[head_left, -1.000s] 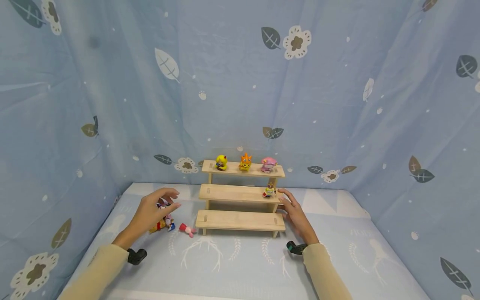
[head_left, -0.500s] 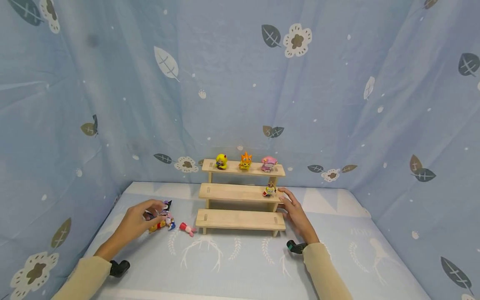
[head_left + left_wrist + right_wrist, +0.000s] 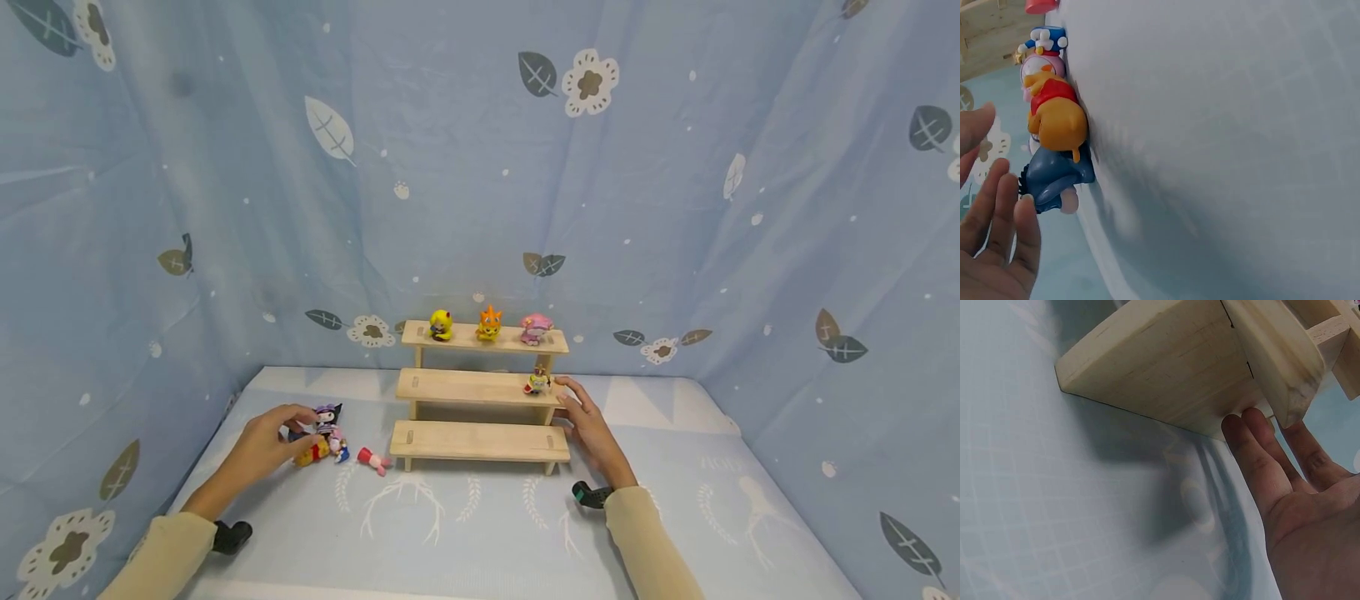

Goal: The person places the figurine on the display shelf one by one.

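My left hand (image 3: pixel 272 439) is at a cluster of small figurines at the left, thumb and fingers spread apart. In the left wrist view its fingertips are close to a blue donkey figurine (image 3: pixel 1054 178); contact is unclear. An orange bear figurine in a red shirt (image 3: pixel 1059 122) lies beside the donkey. A purple-and-black hooded figurine (image 3: pixel 327 419) and a blue-capped penguin figurine (image 3: pixel 1047 40) lie in the same cluster. My right hand (image 3: pixel 592 429) rests its fairly straight fingers against the right side of the three-step wooden shelf (image 3: pixel 480 439), near a crowned yellow figurine (image 3: pixel 537 382) on the middle step.
Yellow (image 3: pixel 441 326), orange spiky (image 3: pixel 489 324) and pink (image 3: pixel 536 329) figurines stand on the top step. A red-and-pink figurine (image 3: pixel 372 460) lies on the pale cloth-covered table (image 3: pixel 480 533), left of the shelf. Patterned blue curtains (image 3: pixel 450 167) surround the table at the back and sides.
My left hand has moved left and down toward the figurine cluster, uncovering the purple-and-black figurine. My right hand stays at the shelf's side.
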A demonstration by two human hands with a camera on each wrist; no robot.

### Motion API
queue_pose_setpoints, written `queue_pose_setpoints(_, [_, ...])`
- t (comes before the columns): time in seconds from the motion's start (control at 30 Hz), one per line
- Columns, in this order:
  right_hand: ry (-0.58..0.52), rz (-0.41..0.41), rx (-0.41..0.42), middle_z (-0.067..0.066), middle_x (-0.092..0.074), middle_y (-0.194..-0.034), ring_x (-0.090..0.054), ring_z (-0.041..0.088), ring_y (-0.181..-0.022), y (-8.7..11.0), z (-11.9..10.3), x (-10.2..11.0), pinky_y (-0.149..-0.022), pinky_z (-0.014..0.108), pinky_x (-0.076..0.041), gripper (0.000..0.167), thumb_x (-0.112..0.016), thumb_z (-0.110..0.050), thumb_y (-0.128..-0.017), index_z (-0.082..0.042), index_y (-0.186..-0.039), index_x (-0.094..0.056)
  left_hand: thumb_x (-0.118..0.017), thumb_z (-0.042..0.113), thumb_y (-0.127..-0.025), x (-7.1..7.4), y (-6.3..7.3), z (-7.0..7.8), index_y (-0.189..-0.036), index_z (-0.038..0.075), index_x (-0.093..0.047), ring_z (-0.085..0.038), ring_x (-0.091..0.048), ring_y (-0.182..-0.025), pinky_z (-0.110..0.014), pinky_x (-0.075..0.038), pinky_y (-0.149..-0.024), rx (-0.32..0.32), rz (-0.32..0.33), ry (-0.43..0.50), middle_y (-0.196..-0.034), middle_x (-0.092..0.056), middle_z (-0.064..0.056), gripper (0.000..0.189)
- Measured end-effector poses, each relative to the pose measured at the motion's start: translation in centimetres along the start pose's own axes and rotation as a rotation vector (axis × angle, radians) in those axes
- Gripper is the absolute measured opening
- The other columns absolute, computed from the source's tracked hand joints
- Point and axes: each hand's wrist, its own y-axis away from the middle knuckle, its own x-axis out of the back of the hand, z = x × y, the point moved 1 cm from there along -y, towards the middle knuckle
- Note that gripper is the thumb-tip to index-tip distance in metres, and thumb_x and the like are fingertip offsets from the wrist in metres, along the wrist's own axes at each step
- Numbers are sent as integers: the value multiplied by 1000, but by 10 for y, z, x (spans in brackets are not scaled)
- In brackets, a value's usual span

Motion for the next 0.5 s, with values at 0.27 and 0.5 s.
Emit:
queue_pose_setpoints(0.27, [11,-1,11,18,-41,-156,-51,42,-130,-1,-2,1,-101,51,-51,50,-54,-41,-108,-29,-154,-41,-85,9,-86,0,-7,-12,-116,7,-72,-27,-62,-95,-41,-55,-76,40,-52,-33,-110,-70,-11,33])
queue_pose_setpoints(0.5, [-7,0,-4,19,-41,-156,-50,43,-133,1,-2,-1,-98,51,-52,51,-55,-40,-107,-29,-154,-40,-86,7,-83,4,-5,-17,-114,3,-73,-23,-58,-87,-36,-50,-71,51,-100,-54,-100,-68,-7,34])
